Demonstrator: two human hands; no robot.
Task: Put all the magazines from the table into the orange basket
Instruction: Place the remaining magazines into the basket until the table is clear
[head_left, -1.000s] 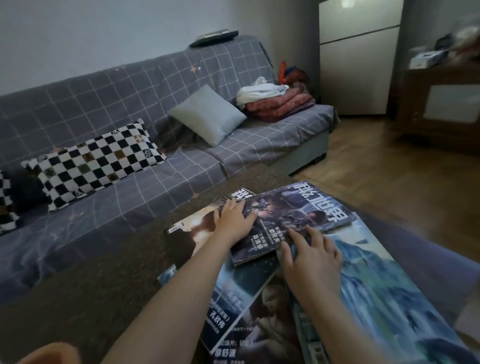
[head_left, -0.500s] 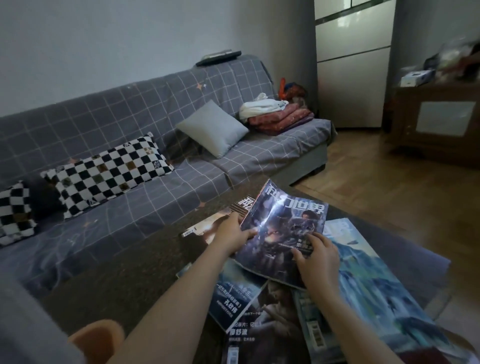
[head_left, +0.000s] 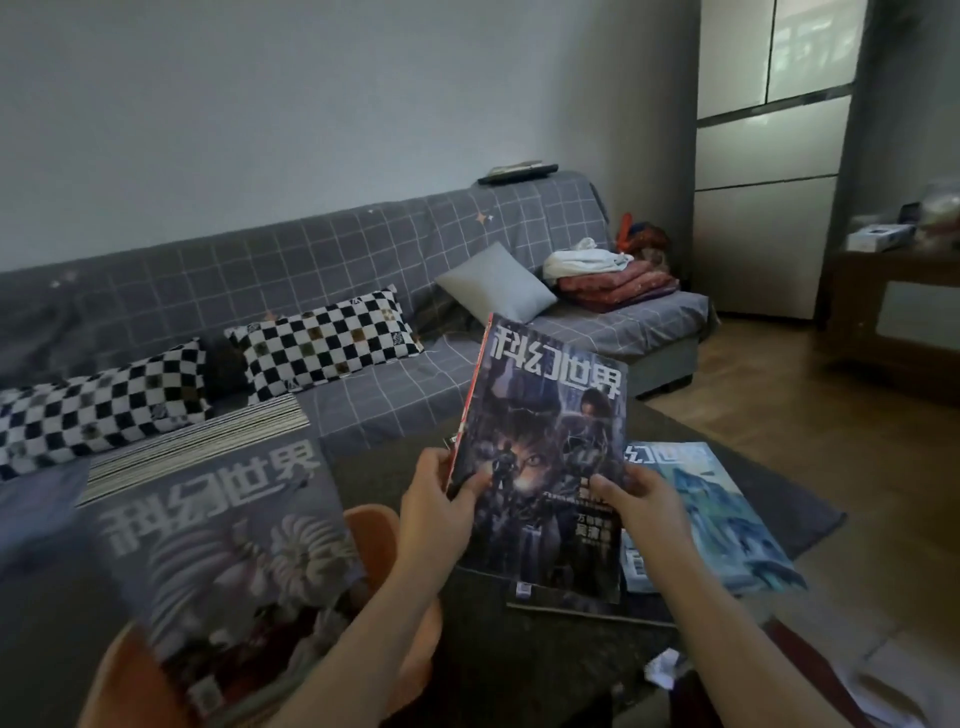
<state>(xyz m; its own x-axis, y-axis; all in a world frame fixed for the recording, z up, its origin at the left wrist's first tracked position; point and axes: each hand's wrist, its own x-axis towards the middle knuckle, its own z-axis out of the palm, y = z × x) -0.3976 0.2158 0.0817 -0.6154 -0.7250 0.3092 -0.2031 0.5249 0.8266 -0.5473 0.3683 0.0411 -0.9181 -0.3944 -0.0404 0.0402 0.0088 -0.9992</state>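
Observation:
Both hands hold a dark magazine (head_left: 545, 431) with a cat face on its cover, lifted upright above the table (head_left: 384, 473). My left hand (head_left: 441, 499) grips its lower left edge by the red spine, and my right hand (head_left: 636, 496) pinches its lower right edge. A pale blue magazine (head_left: 706, 514) lies flat on the table to the right, and the edge of another magazine (head_left: 571, 610) shows below the lifted one. At lower left the orange basket (head_left: 374, 530) holds a grey magazine (head_left: 228, 545) with a flower cover, standing among several others.
A grey checked sofa (head_left: 467, 249) runs behind the table with two checkered pillows (head_left: 322, 338), a grey cushion (head_left: 496, 283) and folded blankets (head_left: 618, 283). A fridge (head_left: 763, 182) and a wooden cabinet (head_left: 893, 306) stand at right. Crumpled paper (head_left: 665, 673) lies on the floor.
The dark magazine has been raised off the table from flat to upright in both hands. The view has swung left, bringing the orange basket and its magazines into sight.

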